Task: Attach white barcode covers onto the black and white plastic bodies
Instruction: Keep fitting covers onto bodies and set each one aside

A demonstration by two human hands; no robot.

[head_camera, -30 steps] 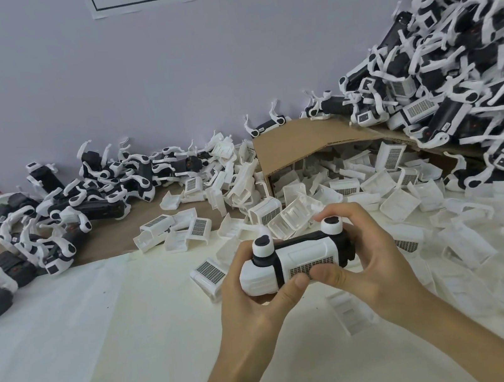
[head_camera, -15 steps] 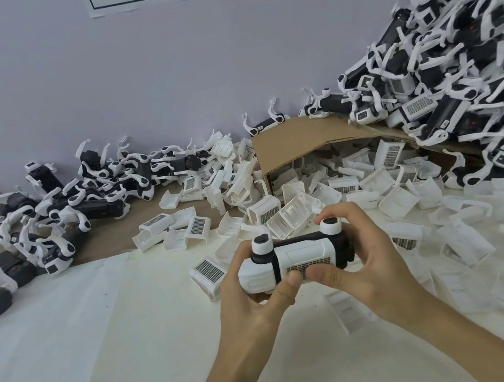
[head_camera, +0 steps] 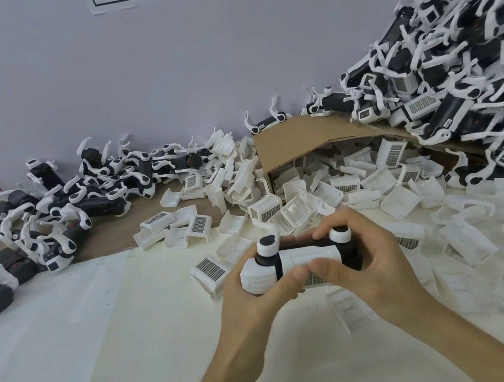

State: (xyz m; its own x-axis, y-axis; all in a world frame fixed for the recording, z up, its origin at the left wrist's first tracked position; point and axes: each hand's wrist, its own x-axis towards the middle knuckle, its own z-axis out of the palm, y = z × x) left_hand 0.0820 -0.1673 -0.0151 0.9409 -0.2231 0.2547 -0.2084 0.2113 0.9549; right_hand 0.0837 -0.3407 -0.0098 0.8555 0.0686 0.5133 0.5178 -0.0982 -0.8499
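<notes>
I record the left hand (head_camera: 255, 302) and right hand (head_camera: 366, 275) both curled around one black and white body (head_camera: 291, 259), held level above the tabletop (head_camera: 133, 325) at centre. The two thumbs press side by side on the white barcode cover (head_camera: 314, 278) seated on its near face. Loose covers (head_camera: 359, 187) lie scattered just behind the hands and spill from a tipped cardboard box (head_camera: 302, 140); a heap of bodies (head_camera: 458, 85) rises at the right against the wall, and a lower group (head_camera: 97, 202) lies at the left.

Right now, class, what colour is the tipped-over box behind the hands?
Brown: the cardboard box, seen best in the head view.
</notes>
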